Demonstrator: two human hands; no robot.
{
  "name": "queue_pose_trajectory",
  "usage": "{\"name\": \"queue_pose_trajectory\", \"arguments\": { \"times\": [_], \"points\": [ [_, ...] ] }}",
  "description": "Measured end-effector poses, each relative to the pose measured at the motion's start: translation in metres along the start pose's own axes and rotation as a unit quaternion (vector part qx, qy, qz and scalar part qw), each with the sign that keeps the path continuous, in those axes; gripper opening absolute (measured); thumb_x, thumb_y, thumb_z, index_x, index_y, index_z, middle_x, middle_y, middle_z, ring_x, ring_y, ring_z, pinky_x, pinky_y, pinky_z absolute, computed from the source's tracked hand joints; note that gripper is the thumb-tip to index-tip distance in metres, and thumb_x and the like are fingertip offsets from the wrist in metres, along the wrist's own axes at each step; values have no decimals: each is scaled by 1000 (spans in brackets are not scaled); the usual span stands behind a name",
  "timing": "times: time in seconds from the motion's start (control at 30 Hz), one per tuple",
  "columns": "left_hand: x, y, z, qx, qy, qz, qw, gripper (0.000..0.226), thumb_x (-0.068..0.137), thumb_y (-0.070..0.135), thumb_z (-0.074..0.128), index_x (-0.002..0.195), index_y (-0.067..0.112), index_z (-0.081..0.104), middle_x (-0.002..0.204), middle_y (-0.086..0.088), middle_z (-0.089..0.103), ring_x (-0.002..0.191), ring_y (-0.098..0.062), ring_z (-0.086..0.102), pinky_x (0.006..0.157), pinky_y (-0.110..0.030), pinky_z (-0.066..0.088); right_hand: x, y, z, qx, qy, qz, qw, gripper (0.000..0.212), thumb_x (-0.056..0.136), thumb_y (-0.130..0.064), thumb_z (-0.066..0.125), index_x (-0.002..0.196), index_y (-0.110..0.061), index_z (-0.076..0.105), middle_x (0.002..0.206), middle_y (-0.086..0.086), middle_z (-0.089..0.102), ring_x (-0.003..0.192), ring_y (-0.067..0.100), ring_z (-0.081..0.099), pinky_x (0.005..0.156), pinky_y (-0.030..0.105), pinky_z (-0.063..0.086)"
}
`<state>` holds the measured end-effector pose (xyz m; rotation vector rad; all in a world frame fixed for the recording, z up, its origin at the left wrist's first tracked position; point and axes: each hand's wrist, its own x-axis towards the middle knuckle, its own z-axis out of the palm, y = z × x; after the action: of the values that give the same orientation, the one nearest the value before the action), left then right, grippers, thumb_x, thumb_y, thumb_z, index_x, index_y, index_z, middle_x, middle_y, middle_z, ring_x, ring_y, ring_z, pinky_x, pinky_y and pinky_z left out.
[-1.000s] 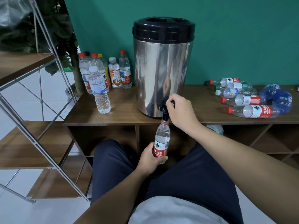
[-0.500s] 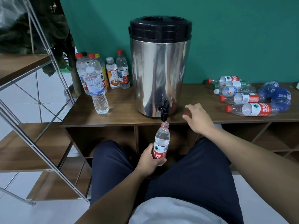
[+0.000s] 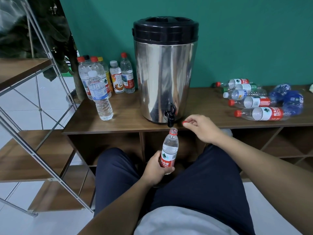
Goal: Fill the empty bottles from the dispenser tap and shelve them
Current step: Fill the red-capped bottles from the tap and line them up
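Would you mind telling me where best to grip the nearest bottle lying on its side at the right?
Probably round the labelled middle of the nearest lying bottle, coming down from above. It lies flat, cap pointing left, its near side open, while blue bottles crowd its base.

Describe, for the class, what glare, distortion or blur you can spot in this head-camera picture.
Head view: the steel dispenser carries bright streaked reflections; wide-angle distortion bows the shelf frame at left; the right hand pinching the red cap looks slightly soft, while the bottle in the left hand is sharp.
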<state>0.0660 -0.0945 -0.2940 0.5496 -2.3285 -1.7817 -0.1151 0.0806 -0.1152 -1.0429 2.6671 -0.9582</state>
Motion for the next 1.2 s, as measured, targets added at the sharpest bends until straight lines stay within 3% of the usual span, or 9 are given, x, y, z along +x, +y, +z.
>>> {"name": "queue_pose_trajectory", "arguments": {
  "times": [0.1,0.23,0.37,0.6,0.7,0.87,1.0,1.1,1.2],
  "points": [
    [-1,1,1,-1,1,6,1000,63,74,19,103,125,30,69,118,8,81,109,-12,78,104,-41,64,-15,-19,2,42,-31,-59,997,18,106,-32,73,118,-21,79,105,-10,71,88,-3,65,83,16,48],
    [-3,5,0,-1,-4,13,1000,65,74,20,104,127,29,68,120,7,81,111,-13,78,104,-40,63,-21,-30,3,-11,-46,-106,993,23,106,-34,72,126,-23,78,110,-10,67,93,9,65,86,29,56],
    [-6,7,1,5,-6,16,1000,65,72,23,104,126,31,69,119,8,81,111,-13,78,104,-43,64,-24,-34,-5,-69,-86,-146,983,27,108,-32,70,134,-28,76,110,-16,62,89,3,60,83,24,48],
    [-9,13,-1,15,-20,17,1000,65,73,24,104,128,32,69,120,9,81,111,-12,78,105,-45,64,-25,-42,-24,-165,-152,-183,957,30,112,-27,64,140,-30,72,130,-15,62,112,8,61,100,30,49],
    [-14,17,0,10,-22,21,999,68,73,26,103,131,32,69,122,9,81,113,-13,78,106,-46,64,-25,-48,-27,-207,-148,-180,950,23,111,-40,62,125,-28,76,110,-12,61,93,5,58,89,34,51],
    [-22,33,5,-18,11,45,999,67,73,23,103,131,31,71,121,10,81,113,-13,78,105,-43,64,-30,-70,-33,-292,-75,-155,941,60,105,-70,46,79,-19,62,82,-4,58,76,20,58,74,45,53],
    [-28,46,2,-49,24,58,997,65,74,28,103,130,32,72,123,6,81,115,-18,78,104,-51,65,-34,-90,-41,-287,-24,-148,946,70,98,-83,43,65,-22,52,67,-2,57,63,18,56,57,39,43],
    [-31,54,-6,-61,39,65,995,63,76,28,103,131,32,72,123,4,81,116,-22,78,104,-52,65,-38,-104,-48,-265,-5,-160,951,69,93,-89,44,80,-24,63,75,-7,60,68,12,58,61,38,51],
    [-35,61,-15,-60,51,72,994,64,77,28,103,133,31,72,124,5,81,116,-21,78,105,-50,64,-42,-118,-53,-237,0,-197,951,53,98,-78,55,113,-29,70,95,-12,65,82,10,63,73,39,58]
  ]
}}
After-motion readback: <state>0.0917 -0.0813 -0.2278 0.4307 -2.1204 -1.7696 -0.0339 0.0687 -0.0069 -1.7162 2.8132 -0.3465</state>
